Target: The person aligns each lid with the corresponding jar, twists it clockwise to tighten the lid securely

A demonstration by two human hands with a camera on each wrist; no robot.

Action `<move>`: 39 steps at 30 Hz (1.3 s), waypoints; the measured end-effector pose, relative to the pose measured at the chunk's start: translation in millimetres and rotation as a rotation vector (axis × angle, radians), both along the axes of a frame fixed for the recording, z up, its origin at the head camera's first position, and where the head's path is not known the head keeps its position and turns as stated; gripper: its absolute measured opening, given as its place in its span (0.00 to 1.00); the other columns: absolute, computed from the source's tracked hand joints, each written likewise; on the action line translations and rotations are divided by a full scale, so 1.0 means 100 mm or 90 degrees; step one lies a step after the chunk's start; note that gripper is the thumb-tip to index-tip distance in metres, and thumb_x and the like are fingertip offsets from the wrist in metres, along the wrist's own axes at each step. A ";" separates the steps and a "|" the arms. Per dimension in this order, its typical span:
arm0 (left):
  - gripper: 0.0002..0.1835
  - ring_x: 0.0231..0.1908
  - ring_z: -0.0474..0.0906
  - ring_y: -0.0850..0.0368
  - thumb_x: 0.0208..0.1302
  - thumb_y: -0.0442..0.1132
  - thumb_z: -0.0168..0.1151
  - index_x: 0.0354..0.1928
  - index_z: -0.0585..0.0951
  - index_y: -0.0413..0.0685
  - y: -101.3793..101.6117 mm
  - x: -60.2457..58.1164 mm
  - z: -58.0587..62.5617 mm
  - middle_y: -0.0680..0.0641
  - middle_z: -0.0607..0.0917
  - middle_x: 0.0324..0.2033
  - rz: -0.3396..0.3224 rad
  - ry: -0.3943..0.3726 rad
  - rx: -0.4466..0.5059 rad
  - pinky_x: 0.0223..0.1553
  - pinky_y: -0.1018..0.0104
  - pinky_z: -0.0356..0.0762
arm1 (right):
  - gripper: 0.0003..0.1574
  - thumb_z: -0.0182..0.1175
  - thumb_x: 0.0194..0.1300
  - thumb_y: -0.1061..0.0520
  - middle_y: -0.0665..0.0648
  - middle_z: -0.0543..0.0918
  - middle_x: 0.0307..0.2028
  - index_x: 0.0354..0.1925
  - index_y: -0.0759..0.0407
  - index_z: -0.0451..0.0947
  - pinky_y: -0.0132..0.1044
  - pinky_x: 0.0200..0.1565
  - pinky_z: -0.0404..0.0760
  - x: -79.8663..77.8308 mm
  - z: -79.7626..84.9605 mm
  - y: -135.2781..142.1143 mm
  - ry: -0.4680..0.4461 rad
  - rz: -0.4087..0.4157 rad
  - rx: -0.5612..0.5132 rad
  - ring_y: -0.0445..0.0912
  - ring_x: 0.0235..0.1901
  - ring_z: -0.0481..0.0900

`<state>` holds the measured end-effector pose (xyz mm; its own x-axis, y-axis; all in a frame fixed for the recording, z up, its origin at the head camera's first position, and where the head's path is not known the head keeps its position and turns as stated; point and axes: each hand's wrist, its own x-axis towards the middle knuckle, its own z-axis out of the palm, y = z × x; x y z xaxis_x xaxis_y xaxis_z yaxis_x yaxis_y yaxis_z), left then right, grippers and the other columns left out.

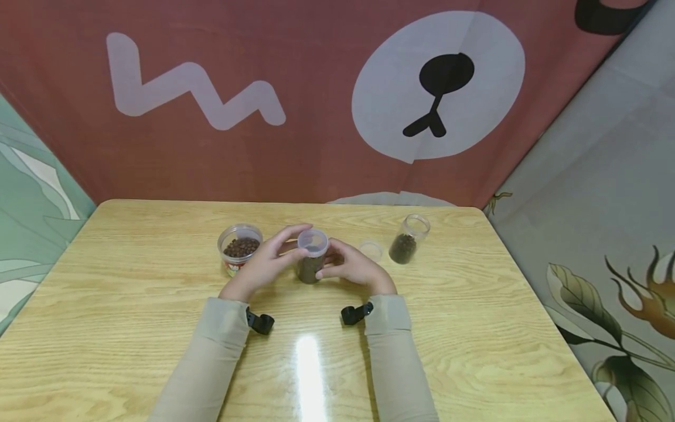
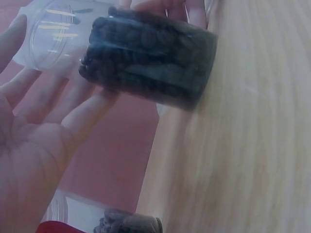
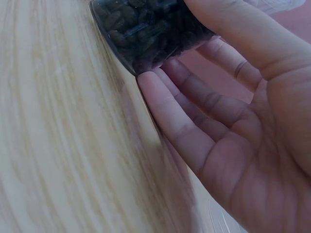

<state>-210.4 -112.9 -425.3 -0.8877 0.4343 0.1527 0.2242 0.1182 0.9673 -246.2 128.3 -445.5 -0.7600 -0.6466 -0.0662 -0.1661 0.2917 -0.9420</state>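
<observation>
Beige sleeves (image 1: 203, 369), 2 half-curled hands (image 1: 266, 264) (image 1: 355, 269), left gripping bean jar (image 1: 309, 268) near its top, right gripping lower

Centre jar (image 1: 310, 268), beans (image 1: 241, 247) in tub (image 1: 232, 267) at left, lid (image 1: 371, 251) on table (image 1: 474, 328) at right, second jar (image 1: 405, 246) farther right
</observation>
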 end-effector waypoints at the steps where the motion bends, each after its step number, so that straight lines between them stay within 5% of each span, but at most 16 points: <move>1: 0.29 0.68 0.70 0.45 0.76 0.45 0.59 0.75 0.66 0.56 0.00 0.00 0.00 0.49 0.69 0.72 -0.003 0.002 0.002 0.67 0.43 0.69 | 0.34 0.69 0.65 0.64 0.59 0.77 0.56 0.67 0.59 0.70 0.47 0.59 0.78 0.00 0.00 0.00 -0.002 0.001 -0.001 0.55 0.56 0.78; 9: 0.26 0.67 0.71 0.44 0.81 0.44 0.51 0.76 0.65 0.57 -0.04 0.00 -0.03 0.46 0.69 0.72 -0.020 0.020 -0.001 0.68 0.40 0.66 | 0.35 0.70 0.65 0.64 0.59 0.78 0.57 0.68 0.58 0.70 0.47 0.60 0.78 -0.01 -0.02 0.00 0.000 0.005 -0.002 0.54 0.56 0.78; 15: 0.24 0.68 0.68 0.39 0.82 0.41 0.45 0.74 0.60 0.44 -0.03 -0.01 -0.01 0.34 0.71 0.67 -0.024 0.007 0.049 0.68 0.43 0.68 | 0.35 0.70 0.64 0.65 0.59 0.79 0.55 0.66 0.59 0.71 0.46 0.59 0.78 -0.02 -0.03 0.01 0.005 0.004 0.001 0.52 0.54 0.79; 25: 0.23 0.66 0.71 0.37 0.74 0.32 0.60 0.65 0.64 0.37 0.02 -0.01 0.00 0.33 0.73 0.65 0.009 0.024 0.033 0.66 0.52 0.73 | 0.33 0.70 0.64 0.66 0.58 0.80 0.53 0.65 0.60 0.72 0.45 0.58 0.79 -0.02 -0.04 0.00 -0.005 0.001 -0.006 0.51 0.53 0.79; 39: 0.24 0.64 0.74 0.40 0.72 0.37 0.63 0.65 0.66 0.44 0.05 -0.02 0.01 0.37 0.75 0.62 0.025 0.026 0.016 0.65 0.52 0.74 | 0.33 0.69 0.65 0.64 0.58 0.79 0.53 0.66 0.59 0.71 0.45 0.58 0.78 -0.03 -0.05 0.01 0.004 0.010 -0.008 0.53 0.53 0.79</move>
